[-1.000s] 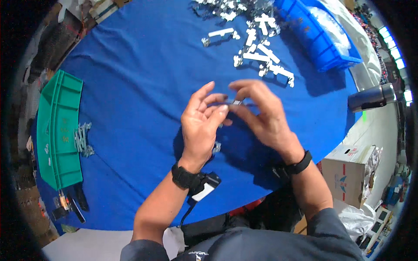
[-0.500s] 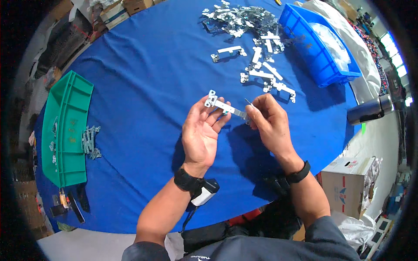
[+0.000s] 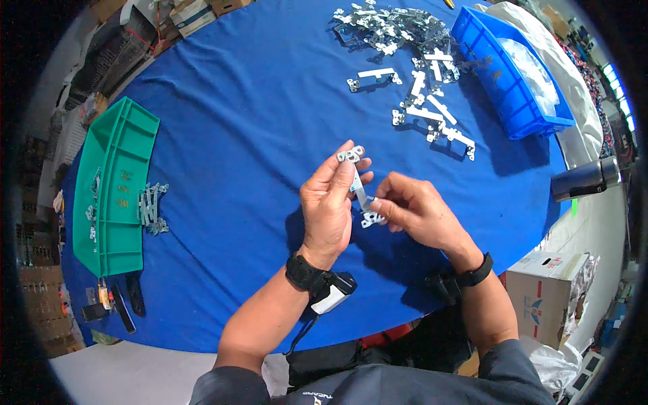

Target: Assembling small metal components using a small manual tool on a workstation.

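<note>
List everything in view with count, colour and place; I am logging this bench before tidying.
long silver metal bracket: one, silver, held between both hands.
loose silver metal brackets: many, silver, piled and scattered at the table's far right.
blue plastic bin: one, blue, far right.
green plastic tray: one, green, left edge.
small silver metal parts: a cluster, silver, beside the tray.
blue tablecloth: one, blue, covering the table.
black cylinder: one, black, right edge.
cardboard box: one, brown and white, lower right.
left hand: holds the bracket.
right hand: pinches its lower end.
</note>
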Action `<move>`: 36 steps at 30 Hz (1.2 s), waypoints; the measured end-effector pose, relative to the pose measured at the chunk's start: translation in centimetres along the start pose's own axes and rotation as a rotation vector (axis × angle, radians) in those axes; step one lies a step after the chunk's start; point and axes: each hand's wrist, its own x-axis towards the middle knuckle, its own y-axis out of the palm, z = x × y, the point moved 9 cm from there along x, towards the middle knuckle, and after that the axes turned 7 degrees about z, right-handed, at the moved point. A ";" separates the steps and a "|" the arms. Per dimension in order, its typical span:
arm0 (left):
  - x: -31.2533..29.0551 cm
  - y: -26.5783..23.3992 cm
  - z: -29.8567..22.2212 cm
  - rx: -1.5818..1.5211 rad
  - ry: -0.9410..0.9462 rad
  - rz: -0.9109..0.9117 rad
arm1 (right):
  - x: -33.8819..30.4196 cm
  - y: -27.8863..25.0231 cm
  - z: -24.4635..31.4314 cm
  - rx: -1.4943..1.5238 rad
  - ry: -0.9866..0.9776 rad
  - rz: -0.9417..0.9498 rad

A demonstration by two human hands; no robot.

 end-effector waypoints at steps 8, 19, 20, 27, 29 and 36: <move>-0.1 -0.3 0.5 0.073 -0.033 -0.004 | -1.4 -3.4 2.6 -0.353 -0.304 -0.385; -0.7 0.2 0.2 0.159 -0.102 -0.010 | -2.1 -2.9 4.0 -0.557 -0.416 -0.500; -0.7 0.2 0.2 0.169 -0.102 -0.014 | -2.1 -2.9 4.0 -0.570 -0.412 -0.499; -0.8 0.7 -0.2 0.220 -0.082 -0.022 | -2.1 -2.7 3.9 -0.620 -0.424 -0.536; -0.8 0.5 0.1 0.208 -0.107 -0.029 | -2.3 -2.7 4.0 -0.648 -0.462 -0.549; -1.1 0.4 -0.2 0.181 -0.122 -0.051 | -1.9 -2.3 3.7 -0.716 -0.452 -0.556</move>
